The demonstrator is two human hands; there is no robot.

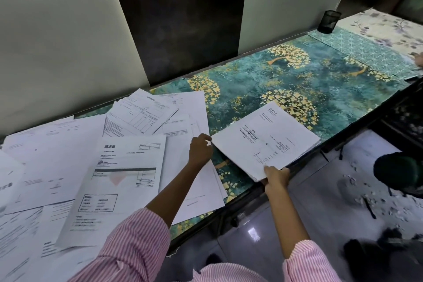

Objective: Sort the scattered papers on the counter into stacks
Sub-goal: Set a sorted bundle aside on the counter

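A neat stack of white printed papers (265,142) lies on the counter near its front edge, right of centre. My right hand (275,177) grips the stack's near corner, thumb on top. My left hand (200,150) touches the stack's left corner with curled fingers; whether it pinches the paper I cannot tell. Left of it, many loose white sheets (68,155) lie scattered and overlapping. A large invoice-like sheet (119,181) with a dark bar lies on top of them.
The counter (297,75) has a teal cover with gold tree patterns. A black mesh pen cup (329,22) stands at the far right by the wall. Below the counter's front edge is a tiled floor with dark objects (398,174) and debris.
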